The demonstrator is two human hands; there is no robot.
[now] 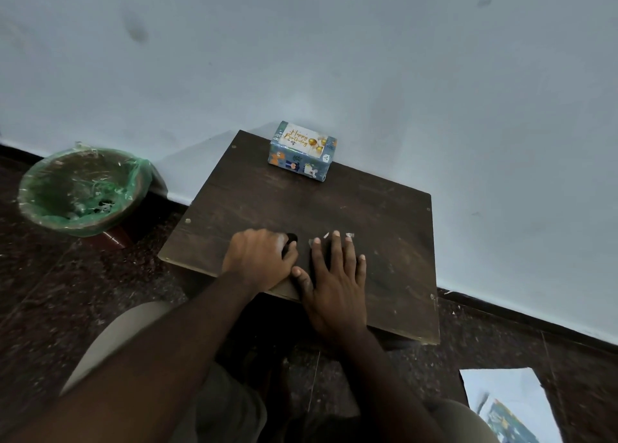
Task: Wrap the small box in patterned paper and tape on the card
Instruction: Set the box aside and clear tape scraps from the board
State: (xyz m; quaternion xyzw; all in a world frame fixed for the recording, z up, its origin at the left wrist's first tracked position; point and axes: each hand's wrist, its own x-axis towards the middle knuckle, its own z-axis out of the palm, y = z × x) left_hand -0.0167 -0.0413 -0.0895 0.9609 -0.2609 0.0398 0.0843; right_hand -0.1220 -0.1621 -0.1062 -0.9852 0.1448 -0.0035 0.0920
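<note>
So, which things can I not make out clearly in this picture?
Head view only:
Dark object under the left hand: curled fingers cover most of it.
Patterned paper on the floor: cut off by the bottom edge.
Bin contents: too small, blurred.
Pale scraps by the fingertips of the right hand: too small to identify.
Small box: far side hidden by itself.

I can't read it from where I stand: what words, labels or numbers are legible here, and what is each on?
"Happy Birthday": gold script on the white card lying on top of the wrapped box.
Box wrapping and the loose sheet at lower right: prints too small to show any words.
Small dark object in the left hand: no writing visible.
</note>
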